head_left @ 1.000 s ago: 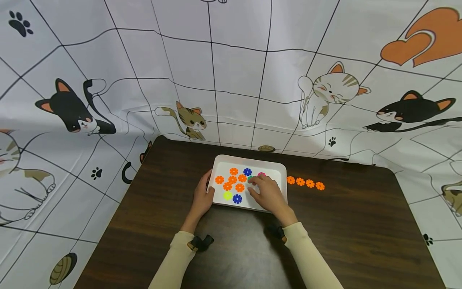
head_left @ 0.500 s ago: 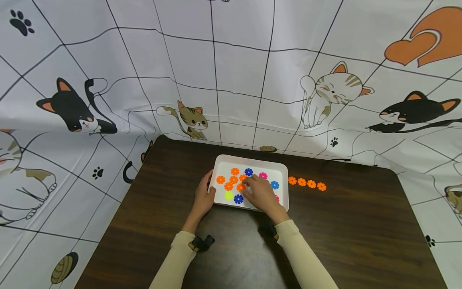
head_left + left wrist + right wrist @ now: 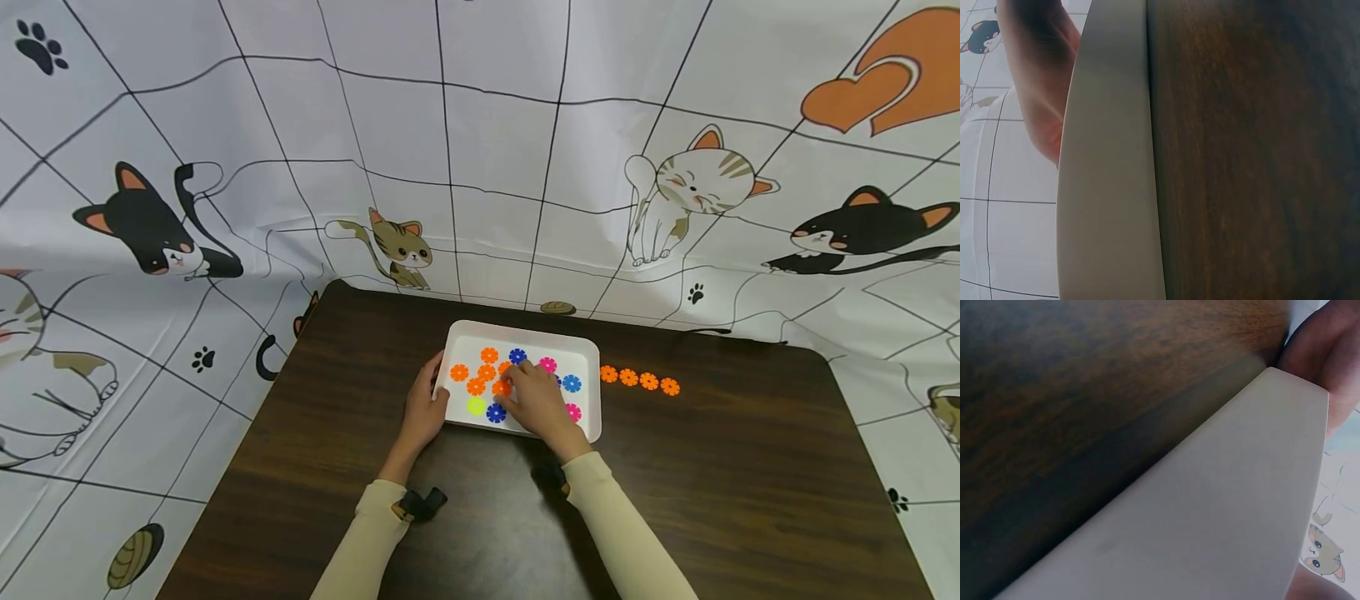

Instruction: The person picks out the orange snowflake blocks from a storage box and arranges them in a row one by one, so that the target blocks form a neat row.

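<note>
A white tray point(image 3: 581, 350) holds small notched discs, mostly orange, among them an orange disc point(image 3: 459, 372), a yellow disc point(image 3: 476, 406), dark blue discs and pink discs. My left hand point(image 3: 423, 408) grips the tray's left edge, thumb on the near side of the rim. My right hand point(image 3: 537, 402) is over the tray's middle, fingers bent down and thumb apart from them, by an orange disc point(image 3: 501, 387). Whatever lies under the palm is hidden. In both wrist views the tray wall point(image 3: 1107, 162) fills much of the picture and hides the fingertips.
A row of several orange discs point(image 3: 639, 379) lies on the dark wooden table point(image 3: 735, 467), right of the tray. A white curtain point(image 3: 495, 142) printed with cats hangs behind and beside the table.
My right hand has shifted left across the tray to the orange discs, uncovering pink and blue discs on the right. The left hand keeps its grip on the edge.
</note>
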The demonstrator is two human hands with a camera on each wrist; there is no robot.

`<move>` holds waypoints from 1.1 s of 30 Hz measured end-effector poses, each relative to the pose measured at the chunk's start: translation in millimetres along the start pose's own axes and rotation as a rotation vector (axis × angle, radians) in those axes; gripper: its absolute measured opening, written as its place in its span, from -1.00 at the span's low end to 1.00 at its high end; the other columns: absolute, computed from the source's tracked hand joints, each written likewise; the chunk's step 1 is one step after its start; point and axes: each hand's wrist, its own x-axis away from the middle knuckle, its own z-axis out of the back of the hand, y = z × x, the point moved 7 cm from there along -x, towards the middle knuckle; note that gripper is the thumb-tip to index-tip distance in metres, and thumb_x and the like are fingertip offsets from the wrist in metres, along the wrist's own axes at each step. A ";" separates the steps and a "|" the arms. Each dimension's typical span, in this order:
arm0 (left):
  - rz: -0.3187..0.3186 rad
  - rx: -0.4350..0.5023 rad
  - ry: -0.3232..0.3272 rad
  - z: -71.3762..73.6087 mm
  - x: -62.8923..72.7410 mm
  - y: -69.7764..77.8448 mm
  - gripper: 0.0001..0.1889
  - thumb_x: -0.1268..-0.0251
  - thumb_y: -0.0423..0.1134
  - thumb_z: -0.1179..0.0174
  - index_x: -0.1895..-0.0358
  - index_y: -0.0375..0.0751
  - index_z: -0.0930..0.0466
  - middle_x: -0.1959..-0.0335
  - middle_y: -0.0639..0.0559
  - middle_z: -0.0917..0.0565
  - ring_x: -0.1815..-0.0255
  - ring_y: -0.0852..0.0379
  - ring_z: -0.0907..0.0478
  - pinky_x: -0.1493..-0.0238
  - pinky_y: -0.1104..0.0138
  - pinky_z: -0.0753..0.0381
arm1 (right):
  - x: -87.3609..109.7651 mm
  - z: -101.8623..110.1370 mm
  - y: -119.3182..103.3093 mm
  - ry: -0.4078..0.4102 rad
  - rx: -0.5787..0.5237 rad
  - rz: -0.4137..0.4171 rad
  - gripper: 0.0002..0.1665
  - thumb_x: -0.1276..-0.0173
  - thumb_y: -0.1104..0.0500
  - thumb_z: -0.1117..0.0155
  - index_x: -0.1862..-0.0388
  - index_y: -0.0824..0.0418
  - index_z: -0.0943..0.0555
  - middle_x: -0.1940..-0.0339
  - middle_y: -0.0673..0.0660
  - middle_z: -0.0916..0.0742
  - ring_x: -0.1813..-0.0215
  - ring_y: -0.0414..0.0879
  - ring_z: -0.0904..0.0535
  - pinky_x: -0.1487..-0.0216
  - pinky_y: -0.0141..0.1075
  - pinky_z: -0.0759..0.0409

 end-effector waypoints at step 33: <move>-0.020 0.024 -0.011 -2.1 -0.4 -2.1 -0.32 -0.40 -0.50 0.12 -0.60 -0.15 -0.16 -0.54 -0.25 -0.33 -0.47 -0.24 -0.35 -0.50 -0.16 -0.33 | 22.3 27.0 16.7 0.071 -0.052 0.049 -0.53 -0.32 0.08 -0.45 -0.15 0.24 -0.64 -0.05 0.21 -0.68 -0.06 0.12 -0.57 -0.23 -0.01 -0.58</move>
